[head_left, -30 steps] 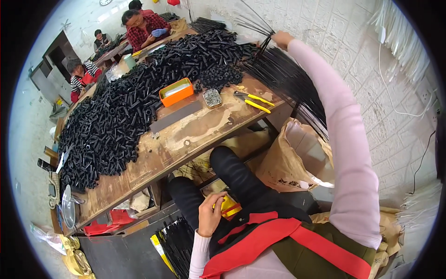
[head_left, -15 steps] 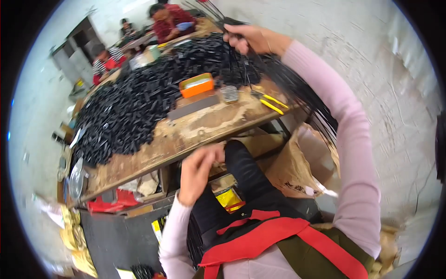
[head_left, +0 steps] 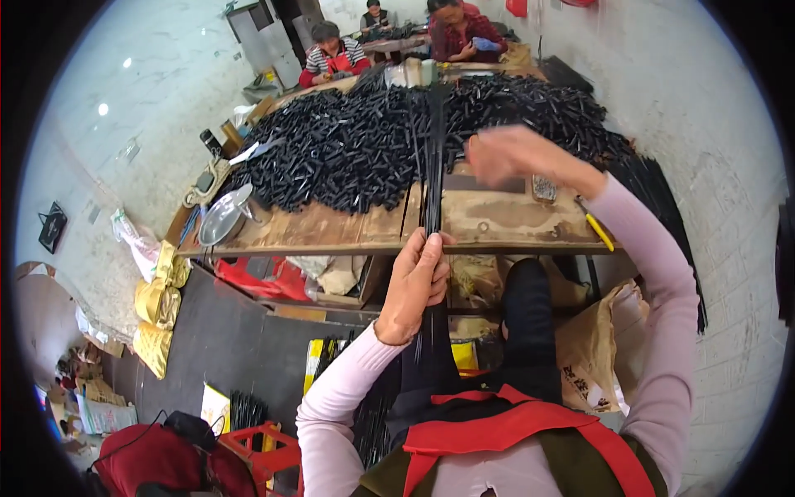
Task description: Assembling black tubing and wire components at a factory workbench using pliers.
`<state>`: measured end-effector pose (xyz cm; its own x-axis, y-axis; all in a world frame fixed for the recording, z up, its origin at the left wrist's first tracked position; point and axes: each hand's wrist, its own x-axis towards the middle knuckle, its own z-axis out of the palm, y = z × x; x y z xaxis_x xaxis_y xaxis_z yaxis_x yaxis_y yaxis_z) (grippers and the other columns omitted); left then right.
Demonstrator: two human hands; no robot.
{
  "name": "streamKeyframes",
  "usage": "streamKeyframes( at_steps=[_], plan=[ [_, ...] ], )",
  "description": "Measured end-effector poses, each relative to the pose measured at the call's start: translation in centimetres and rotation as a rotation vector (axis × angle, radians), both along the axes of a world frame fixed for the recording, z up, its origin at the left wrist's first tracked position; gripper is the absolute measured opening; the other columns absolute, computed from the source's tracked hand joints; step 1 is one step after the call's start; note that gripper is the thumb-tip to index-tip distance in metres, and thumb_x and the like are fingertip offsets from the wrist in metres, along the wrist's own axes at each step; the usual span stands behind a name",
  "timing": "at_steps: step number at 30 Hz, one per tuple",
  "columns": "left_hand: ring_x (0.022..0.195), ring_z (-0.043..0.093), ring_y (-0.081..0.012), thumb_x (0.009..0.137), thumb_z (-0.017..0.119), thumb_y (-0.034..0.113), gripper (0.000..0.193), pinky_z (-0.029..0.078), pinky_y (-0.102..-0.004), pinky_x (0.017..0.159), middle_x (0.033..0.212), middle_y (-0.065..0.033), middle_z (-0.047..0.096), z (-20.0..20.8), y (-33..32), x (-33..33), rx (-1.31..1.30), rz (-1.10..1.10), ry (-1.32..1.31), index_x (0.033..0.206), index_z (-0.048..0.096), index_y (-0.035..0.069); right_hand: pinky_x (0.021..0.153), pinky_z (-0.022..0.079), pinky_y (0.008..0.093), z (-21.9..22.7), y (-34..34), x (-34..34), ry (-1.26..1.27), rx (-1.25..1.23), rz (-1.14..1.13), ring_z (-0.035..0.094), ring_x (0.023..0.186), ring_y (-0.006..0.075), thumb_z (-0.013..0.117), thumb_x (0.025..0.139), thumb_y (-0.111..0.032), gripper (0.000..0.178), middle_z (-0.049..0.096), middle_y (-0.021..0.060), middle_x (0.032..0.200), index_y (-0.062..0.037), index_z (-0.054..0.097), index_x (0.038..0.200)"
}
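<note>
My left hand point(head_left: 414, 282) is closed round a bundle of long thin black strips point(head_left: 434, 178), thumb uppermost. The strips stand upright before me, rising past the bench's front edge, and their lower ends hang over my dark trousers. To the right of the bundle, my right hand point(head_left: 507, 157) is raised above the bench, smeared by motion, so its fingers cannot be read. Behind both hands spreads a wide heap of short black tube-like pieces point(head_left: 331, 149). Under my right hand lies a dark flat strip point(head_left: 493, 184), partly covered.
The wooden bench point(head_left: 348, 236) holds a small grey block point(head_left: 544, 189), yellow-handled pliers point(head_left: 598, 232) and a clear bowl point(head_left: 222, 219). More long black strips point(head_left: 662, 207) hang off its right end. A brown paper sack point(head_left: 592, 348) stands below. Several people sit beyond the heap.
The long strips have gone from my raised right hand to my left hand and now stand upright. My left hand has risen from my lap. The view has turned and levelled.
</note>
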<state>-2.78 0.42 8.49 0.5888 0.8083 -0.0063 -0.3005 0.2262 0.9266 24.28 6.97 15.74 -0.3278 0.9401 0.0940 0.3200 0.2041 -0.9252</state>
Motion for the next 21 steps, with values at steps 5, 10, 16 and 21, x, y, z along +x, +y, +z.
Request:
streamKeyframes(
  at_steps=[5,10,16,21],
  plan=[
    [0.069,0.055,-0.0121,0.105,0.044,0.036,0.044,0.045,-0.0251,0.063,0.092,-0.0062,0.06,-1.9,-0.6,-1.4,-0.009,-0.072,-0.038,0.134,0.045,0.003,0.099,0.052,0.038,1.6,5.0,-6.8,0.748,-0.127,0.114,0.065,0.108,0.0275,0.054,0.1,-0.04,0.041,0.065,0.0148,0.116,-0.004,0.055,0.119],
    [0.114,0.061,-0.0305,0.106,0.039,0.033,0.048,0.051,-0.045,0.098,0.125,-0.021,0.059,-0.3,2.7,-1.2,-0.126,-0.321,-0.214,0.138,0.04,-0.004,0.1,0.052,0.0404,0.6,3.7,-6.8,0.783,-0.223,0.25,0.063,0.113,0.0307,0.051,0.102,-0.024,0.03,0.064,0.0182,0.119,-0.0019,0.055,0.123],
    [0.114,0.061,-0.0327,0.107,0.036,0.03,0.046,0.05,-0.0473,0.1,0.125,-0.0231,0.058,0.1,3.0,0.8,-0.182,-0.357,-0.244,0.137,0.04,-0.004,0.103,0.048,0.0426,0.2,0.8,-5.5,0.679,-0.245,0.193,0.059,0.119,0.0313,0.05,0.102,-0.021,0.031,0.061,0.0208,0.123,-0.0003,0.054,0.125],
    [0.114,0.062,-0.0313,0.106,0.038,0.032,0.047,0.051,-0.0443,0.099,0.124,-0.0224,0.06,0.7,5.1,2.8,-0.041,-0.314,-0.218,0.128,0.048,-0.009,0.103,0.048,0.0425,0.1,-1.0,-4.4,0.705,-0.271,0.157,0.059,0.12,0.0317,0.049,0.103,-0.021,0.034,0.06,0.0227,0.124,0.0026,0.052,0.127]
  ],
)
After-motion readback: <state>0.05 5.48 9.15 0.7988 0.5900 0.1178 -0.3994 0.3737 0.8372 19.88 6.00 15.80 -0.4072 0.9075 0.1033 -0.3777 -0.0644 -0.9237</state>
